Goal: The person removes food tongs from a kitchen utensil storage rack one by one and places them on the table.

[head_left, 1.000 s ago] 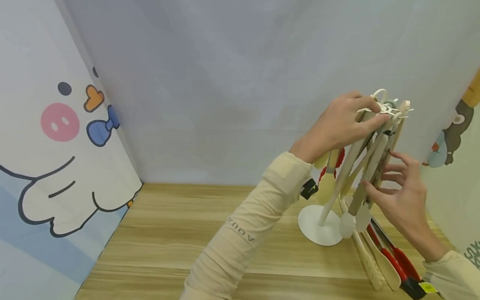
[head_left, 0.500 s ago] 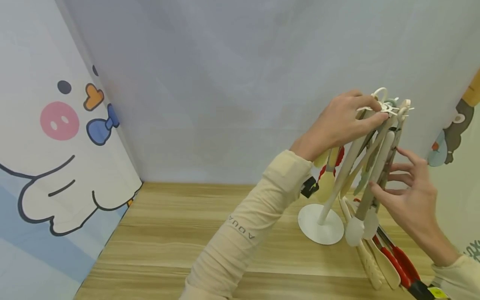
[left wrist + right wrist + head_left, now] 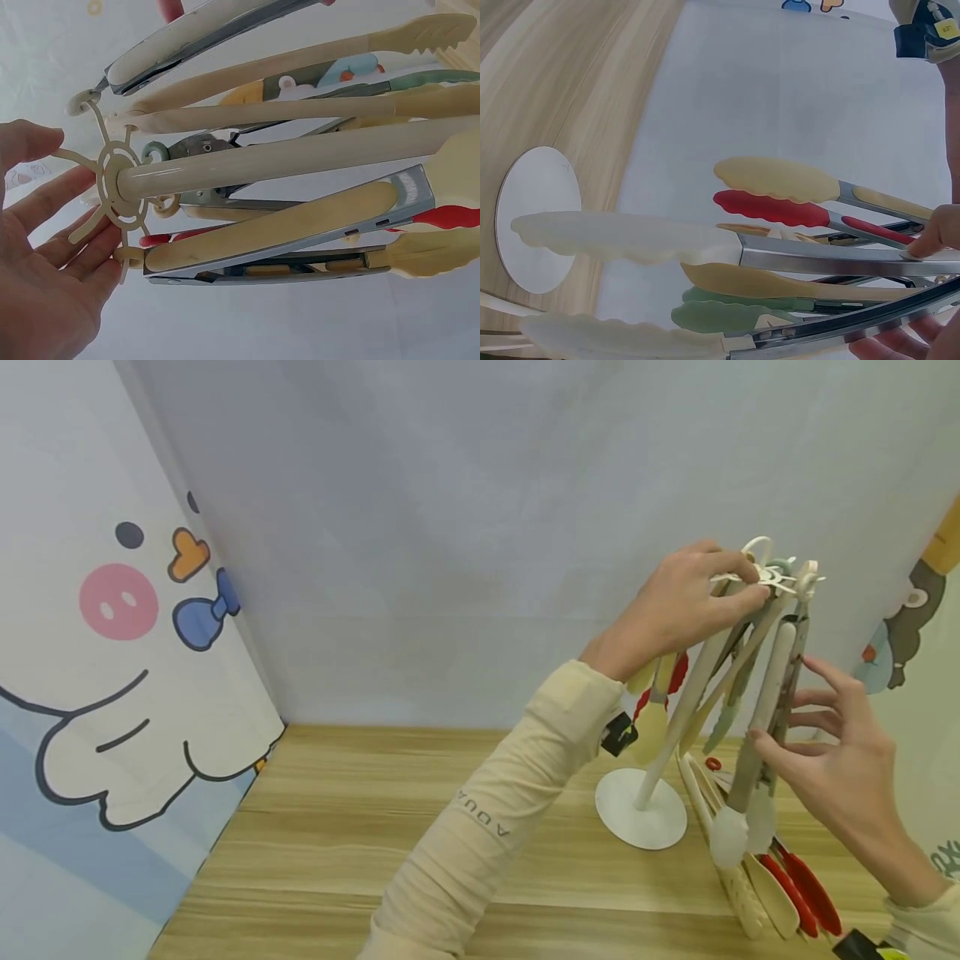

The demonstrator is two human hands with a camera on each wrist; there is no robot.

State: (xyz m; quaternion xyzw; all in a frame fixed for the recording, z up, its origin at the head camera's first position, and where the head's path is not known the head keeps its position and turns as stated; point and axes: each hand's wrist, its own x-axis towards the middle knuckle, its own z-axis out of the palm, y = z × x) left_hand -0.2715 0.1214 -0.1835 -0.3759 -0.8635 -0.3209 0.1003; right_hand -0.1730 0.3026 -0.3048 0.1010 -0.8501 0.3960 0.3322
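Observation:
Toward the right of the head view stands a white utensil rack [image 3: 667, 743] with a round base. My left hand [image 3: 690, 602] holds its top; in the left wrist view, the fingers are about the hooked ring [image 3: 112, 184]. White-tipped metal tongs [image 3: 771, 681] hang by their loop from a hook on the right side. My right hand [image 3: 847, 760] grips these tongs partway down, thumb on one arm and fingers on the other. Their two pale scalloped heads [image 3: 630, 236] are apart in the right wrist view.
Cream tongs [image 3: 277, 229], green tongs [image 3: 727, 315] and red tongs [image 3: 780, 208] also hang from the rack. On the wooden table [image 3: 450, 835], red-handled tongs [image 3: 810, 889] and cream utensils [image 3: 772, 893] lie right of the base. A grey curtain [image 3: 450, 543] hangs behind.
My right hand has moved right and slightly down, and the white-tipped tongs have swung right with it, away from the post. The left hand has stayed at the rack's top.

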